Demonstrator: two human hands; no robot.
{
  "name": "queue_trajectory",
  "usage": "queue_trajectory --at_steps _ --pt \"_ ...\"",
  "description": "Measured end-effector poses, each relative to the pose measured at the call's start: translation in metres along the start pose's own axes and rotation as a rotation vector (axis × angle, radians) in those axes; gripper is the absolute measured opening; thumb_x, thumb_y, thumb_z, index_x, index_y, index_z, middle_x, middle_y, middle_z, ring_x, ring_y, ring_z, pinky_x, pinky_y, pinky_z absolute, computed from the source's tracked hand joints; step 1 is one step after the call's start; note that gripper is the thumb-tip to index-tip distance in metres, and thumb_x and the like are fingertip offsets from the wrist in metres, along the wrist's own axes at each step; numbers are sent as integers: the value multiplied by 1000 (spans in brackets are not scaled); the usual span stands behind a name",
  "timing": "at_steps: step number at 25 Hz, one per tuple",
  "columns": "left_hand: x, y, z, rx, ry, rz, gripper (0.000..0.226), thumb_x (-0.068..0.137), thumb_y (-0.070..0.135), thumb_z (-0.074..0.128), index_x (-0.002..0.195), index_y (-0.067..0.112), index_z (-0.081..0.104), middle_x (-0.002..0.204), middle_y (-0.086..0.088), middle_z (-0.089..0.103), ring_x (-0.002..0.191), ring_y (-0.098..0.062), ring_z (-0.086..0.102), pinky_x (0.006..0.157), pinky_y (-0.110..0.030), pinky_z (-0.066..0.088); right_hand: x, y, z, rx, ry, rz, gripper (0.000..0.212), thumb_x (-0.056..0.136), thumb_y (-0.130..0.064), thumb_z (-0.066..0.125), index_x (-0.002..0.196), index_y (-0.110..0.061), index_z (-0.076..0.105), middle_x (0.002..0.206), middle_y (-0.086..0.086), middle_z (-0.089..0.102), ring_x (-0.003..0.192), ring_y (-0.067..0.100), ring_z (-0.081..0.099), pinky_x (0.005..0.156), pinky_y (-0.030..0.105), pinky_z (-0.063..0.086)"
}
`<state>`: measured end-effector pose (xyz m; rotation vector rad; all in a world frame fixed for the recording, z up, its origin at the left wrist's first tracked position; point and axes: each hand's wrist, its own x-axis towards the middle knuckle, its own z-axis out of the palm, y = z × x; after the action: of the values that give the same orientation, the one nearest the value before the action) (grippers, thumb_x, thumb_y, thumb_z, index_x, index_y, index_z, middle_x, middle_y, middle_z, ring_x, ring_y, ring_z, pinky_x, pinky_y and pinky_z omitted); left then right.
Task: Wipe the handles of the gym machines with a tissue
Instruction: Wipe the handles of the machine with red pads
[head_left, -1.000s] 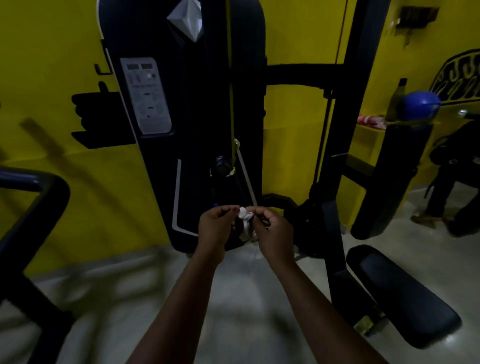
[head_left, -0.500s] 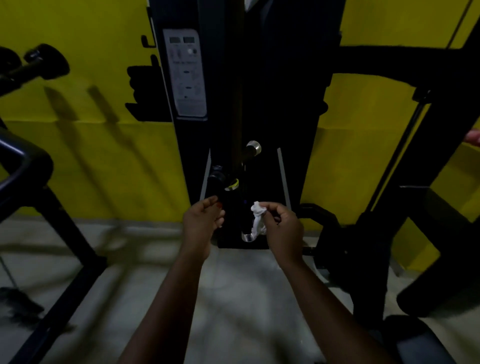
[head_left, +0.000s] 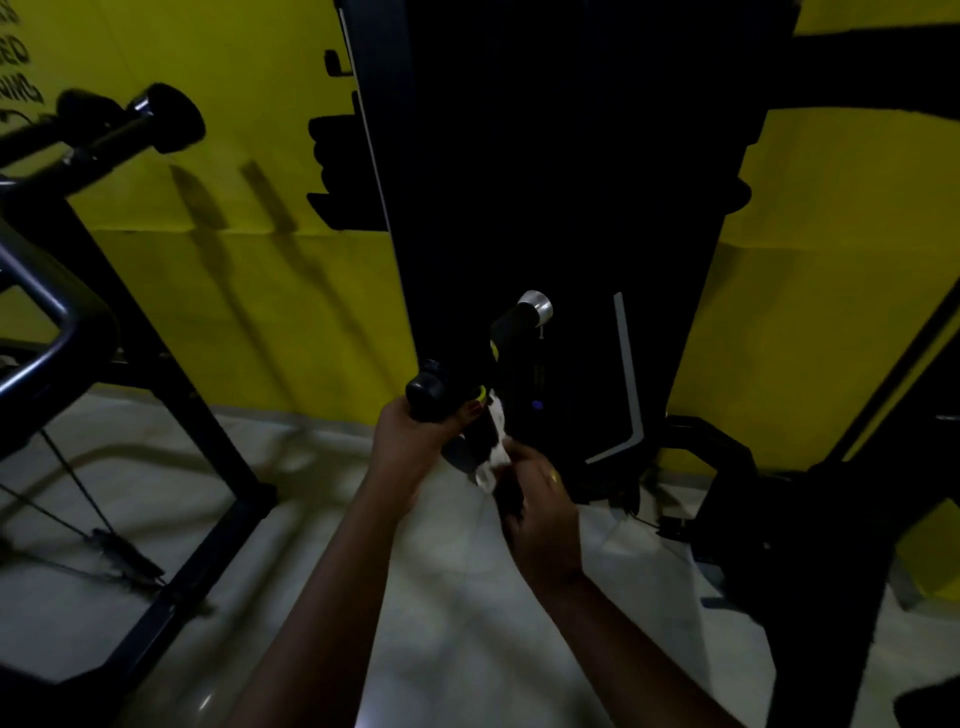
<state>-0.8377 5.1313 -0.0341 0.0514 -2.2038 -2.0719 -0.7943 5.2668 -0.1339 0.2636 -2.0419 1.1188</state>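
A black gym machine (head_left: 561, 182) stands against the yellow wall. A black handle bar with a silver cap (head_left: 519, 322) sticks out from its lower front. My left hand (head_left: 415, 436) grips a black round-ended handle (head_left: 431, 397) just left of that bar. My right hand (head_left: 540, 499) holds a white tissue (head_left: 496, 447) wrapped against a lower handle. Much of that lower handle is hidden by the tissue and my fingers.
A second black machine frame (head_left: 156, 395) with a knobbed bar (head_left: 156, 117) fills the left side. Black machine parts (head_left: 779, 519) stand on the right. Pale floor (head_left: 441, 623) lies under my arms.
The view has closed in on the machine. My left hand has taken hold of the round-ended handle. My right hand has pressed the tissue onto the lower handle.
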Motion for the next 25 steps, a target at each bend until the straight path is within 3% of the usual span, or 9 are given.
queue_trajectory --at_steps 2,5,8,12,15,19,20,23,25 --pt "3 1 -1 -13 -33 -6 44 64 22 86 103 10 71 98 -8 75 95 -20 71 87 -40 56 -7 9 -4 14 -7 -14 22 89 -14 60 109 -7 65 115 9 66 113 14 58 96 26 48" --pt "6 5 -3 10 -69 -10 46 62 25 85 104 11 71 100 -7 75 98 -19 70 85 -37 56 28 -7 0 78 39 90 31 83 0 62 113 -9 64 109 4 68 106 8 58 95 11 41" --pt "3 4 -3 12 -55 -13 45 61 26 84 103 16 70 101 -7 74 98 -18 70 87 -38 56 48 -20 3 233 63 129 24 84 1 67 106 -8 68 108 -7 65 106 -6 57 93 12 43" --pt "-4 1 3 1 25 -32 53 63 25 88 112 12 69 104 -7 74 102 -21 69 91 -42 54 34 -10 -5 282 38 164 17 91 -20 58 104 -15 68 103 -9 67 99 -1 61 85 24 52" --pt "-9 3 4 33 58 7 51 69 21 84 116 10 66 106 -9 72 103 -25 68 88 -39 56 59 -23 -2 325 80 171 15 88 -6 65 100 -15 68 99 -9 65 94 0 61 82 20 50" --pt "-20 22 3 -139 31 -35 67 62 48 78 120 20 57 108 -7 69 87 -17 72 68 -28 58 63 -34 1 293 51 -10 13 85 1 66 96 -7 67 104 4 65 99 8 60 87 17 46" --pt "-21 27 3 -150 38 -60 63 63 52 74 115 22 58 108 -7 69 88 -19 73 68 -30 58 64 -31 1 338 55 66 10 88 -3 66 93 -12 66 98 0 67 94 6 62 83 17 47" --pt "-23 36 3 -66 41 -93 51 69 49 69 111 21 61 112 -7 69 100 -22 70 80 -35 58 86 -22 6 601 -58 540 16 91 -16 63 79 -26 59 72 -15 65 71 1 59 69 23 46" --pt "-25 40 1 3 23 -114 62 66 55 70 118 22 62 114 -3 69 105 -18 67 86 -37 54 88 -23 7 635 -99 584 16 90 -13 60 80 -25 58 68 -14 62 67 1 56 68 26 45"
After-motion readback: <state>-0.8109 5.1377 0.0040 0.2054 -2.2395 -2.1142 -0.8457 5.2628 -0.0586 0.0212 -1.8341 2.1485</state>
